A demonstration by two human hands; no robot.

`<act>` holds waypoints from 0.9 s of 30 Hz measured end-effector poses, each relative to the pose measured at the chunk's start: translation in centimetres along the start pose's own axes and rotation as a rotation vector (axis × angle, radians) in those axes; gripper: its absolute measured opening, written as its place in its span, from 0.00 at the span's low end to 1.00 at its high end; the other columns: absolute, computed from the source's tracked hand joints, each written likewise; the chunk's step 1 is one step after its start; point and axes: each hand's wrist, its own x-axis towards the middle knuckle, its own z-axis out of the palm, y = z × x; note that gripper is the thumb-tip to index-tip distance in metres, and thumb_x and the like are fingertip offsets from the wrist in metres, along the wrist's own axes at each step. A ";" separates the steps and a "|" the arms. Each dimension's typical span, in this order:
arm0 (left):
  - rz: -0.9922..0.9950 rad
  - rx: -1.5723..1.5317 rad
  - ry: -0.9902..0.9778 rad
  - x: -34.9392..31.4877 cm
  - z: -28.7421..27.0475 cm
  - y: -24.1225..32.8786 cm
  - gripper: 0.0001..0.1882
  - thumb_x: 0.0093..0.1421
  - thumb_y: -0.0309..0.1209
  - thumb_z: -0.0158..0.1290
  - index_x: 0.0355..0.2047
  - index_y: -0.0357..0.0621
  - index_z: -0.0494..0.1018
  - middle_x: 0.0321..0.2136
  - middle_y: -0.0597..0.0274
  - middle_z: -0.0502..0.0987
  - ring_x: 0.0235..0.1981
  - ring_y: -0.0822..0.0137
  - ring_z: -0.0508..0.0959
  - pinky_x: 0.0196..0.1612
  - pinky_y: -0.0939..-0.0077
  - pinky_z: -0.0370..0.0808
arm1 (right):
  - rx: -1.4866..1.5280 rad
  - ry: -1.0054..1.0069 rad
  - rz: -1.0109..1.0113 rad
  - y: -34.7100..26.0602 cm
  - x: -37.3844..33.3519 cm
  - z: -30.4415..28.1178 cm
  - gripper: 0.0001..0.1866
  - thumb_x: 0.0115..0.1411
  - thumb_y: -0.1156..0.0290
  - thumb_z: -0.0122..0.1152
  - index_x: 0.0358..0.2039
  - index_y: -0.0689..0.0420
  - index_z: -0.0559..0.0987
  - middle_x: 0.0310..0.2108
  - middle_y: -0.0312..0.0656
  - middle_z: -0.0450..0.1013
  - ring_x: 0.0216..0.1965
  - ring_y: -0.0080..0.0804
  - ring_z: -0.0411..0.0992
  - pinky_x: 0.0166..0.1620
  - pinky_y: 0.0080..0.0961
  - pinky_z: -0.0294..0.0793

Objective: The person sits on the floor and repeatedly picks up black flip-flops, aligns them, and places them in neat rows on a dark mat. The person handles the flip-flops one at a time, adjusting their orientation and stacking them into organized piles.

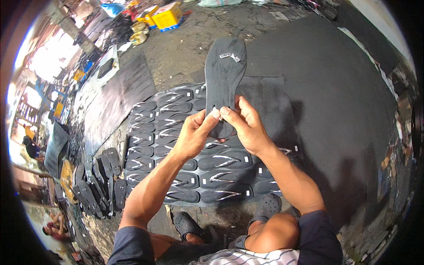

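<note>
Between both hands a black flip-flop sole point(225, 66) is held up, its broad end pointing away from me. A silvery curved piece shows near that broad end, and small dark holes lie by my thumbs. My left hand point(196, 132) grips its near end from the left, thumb on the upper face. From the right, my right hand point(247, 128) pinches the same end, its thumb next to the left one. The fingers behind the sole are partly hidden. Below the hands, rows of black flip-flops point(225, 160) with shiny straps and small white labels lie on a dark sheet.
A pile of loose black soles point(99, 181) stands at the left. Large black sheets point(335, 101) cover the floor to the right. Yellow boxes point(167, 17) sit at the far side. My feet in dark clogs point(187, 225) are at the near edge. Other people point(55, 226) appear far left.
</note>
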 end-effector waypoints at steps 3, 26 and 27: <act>-0.039 -0.088 -0.039 1.1 1.7 -1.4 0.21 0.73 0.43 0.48 0.49 0.35 0.75 0.41 0.62 0.79 0.39 0.73 0.79 0.38 0.68 0.85 | 0.090 0.030 0.019 1.0 -0.7 -2.3 0.22 0.71 0.62 0.57 0.59 0.62 0.68 0.48 0.39 0.72 0.49 0.23 0.72 0.34 0.28 0.84; -0.472 0.153 0.189 8.1 5.4 -24.4 0.21 0.61 0.38 0.65 0.47 0.34 0.78 0.35 0.63 0.81 0.37 0.72 0.80 0.42 0.78 0.78 | -0.194 0.515 0.375 10.5 -11.3 -29.2 0.24 0.70 0.69 0.56 0.65 0.55 0.64 0.62 0.46 0.62 0.59 0.33 0.66 0.55 0.39 0.78; -0.469 0.205 0.177 8.1 5.6 -25.1 0.20 0.61 0.38 0.65 0.45 0.34 0.79 0.33 0.63 0.82 0.35 0.73 0.80 0.42 0.78 0.79 | -0.265 0.477 0.426 11.0 -11.2 -29.9 0.24 0.70 0.69 0.56 0.64 0.55 0.65 0.63 0.47 0.62 0.59 0.33 0.66 0.54 0.38 0.78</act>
